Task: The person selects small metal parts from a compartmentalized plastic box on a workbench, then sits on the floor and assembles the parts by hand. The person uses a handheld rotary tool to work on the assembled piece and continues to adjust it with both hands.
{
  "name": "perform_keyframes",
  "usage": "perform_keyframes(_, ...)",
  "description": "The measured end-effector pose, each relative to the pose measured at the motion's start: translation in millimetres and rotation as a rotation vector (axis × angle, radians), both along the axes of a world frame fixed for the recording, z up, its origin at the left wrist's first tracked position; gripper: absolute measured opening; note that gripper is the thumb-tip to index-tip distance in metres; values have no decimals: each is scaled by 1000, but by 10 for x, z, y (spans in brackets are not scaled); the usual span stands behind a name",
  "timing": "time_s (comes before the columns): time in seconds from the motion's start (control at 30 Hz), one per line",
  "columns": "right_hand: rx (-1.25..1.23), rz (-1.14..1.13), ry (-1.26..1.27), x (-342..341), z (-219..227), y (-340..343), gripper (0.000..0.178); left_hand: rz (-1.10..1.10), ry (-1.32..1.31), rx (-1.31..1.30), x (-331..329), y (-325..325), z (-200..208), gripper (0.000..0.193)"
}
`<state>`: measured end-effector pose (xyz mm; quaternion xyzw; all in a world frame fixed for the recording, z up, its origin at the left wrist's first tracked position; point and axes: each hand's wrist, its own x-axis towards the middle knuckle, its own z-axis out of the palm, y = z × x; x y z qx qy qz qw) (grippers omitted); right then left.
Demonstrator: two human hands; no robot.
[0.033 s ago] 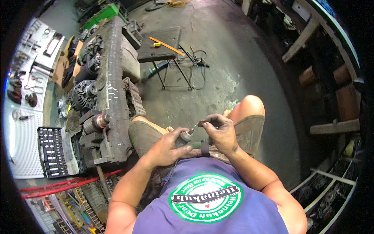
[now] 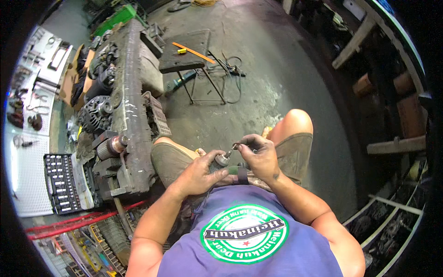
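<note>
My left hand (image 2: 201, 171) is wrapped round what looks like a rotary tool (image 2: 222, 160); its silver nose and thin shaft point up toward my right hand. Most of the tool's body is hidden in the palm. With thumb and fingers, my right hand (image 2: 262, 158) pinches a small dark round piece (image 2: 236, 146), like a little disc or ring, at the tip of the shaft. Whether the piece touches the shaft I cannot tell. Both hands are in front of my belly, between my knees.
To the left runs a worn workbench (image 2: 134, 120) with an alternator (image 2: 98, 112), a copper-wound armature (image 2: 112, 147) and a socket set (image 2: 62, 182). Ahead stands a stool (image 2: 184, 57) bearing an orange strip (image 2: 194, 52). A teal power tool (image 2: 182, 81) and cables lie behind its legs. Shelving (image 2: 397, 145) stands right.
The small round piece in my right hand has turned from face-on to more edge-on and is closer to the shaft's tip. My left hand's hold is unchanged.
</note>
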<state>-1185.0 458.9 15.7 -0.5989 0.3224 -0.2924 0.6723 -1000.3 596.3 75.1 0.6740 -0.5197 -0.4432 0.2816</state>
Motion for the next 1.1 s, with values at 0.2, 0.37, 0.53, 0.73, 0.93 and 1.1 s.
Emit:
perform_keyframes(0.2, 30, -71, 94, -42, -195, 19, 13, -4, 85, -31, 31, 29, -379, 47)
perform_keyframes(0.37, -73, -27, 124, -8, -224, 22, 11, 88, -27, -44, 53, 45, -455, 37)
perform_keyframes(0.53, -198, -30, 133, 59, -322, 89, 11, 170, -61, -97, -34, -82, -504, 32)
perform_keyframes(0.73, -251, -73, 163, 88, -376, 83, 10, 215, -53, 4, -121, -212, -514, 31)
perform_keyframes(0.93, -344, -90, 133, 123, -373, 113, 10, 238, -4, -57, -114, -229, -566, 31)
perform_keyframes(1.1, -387, -88, 136, 129, -355, 117, 10, 252, 7, -69, -113, -207, -572, 30)
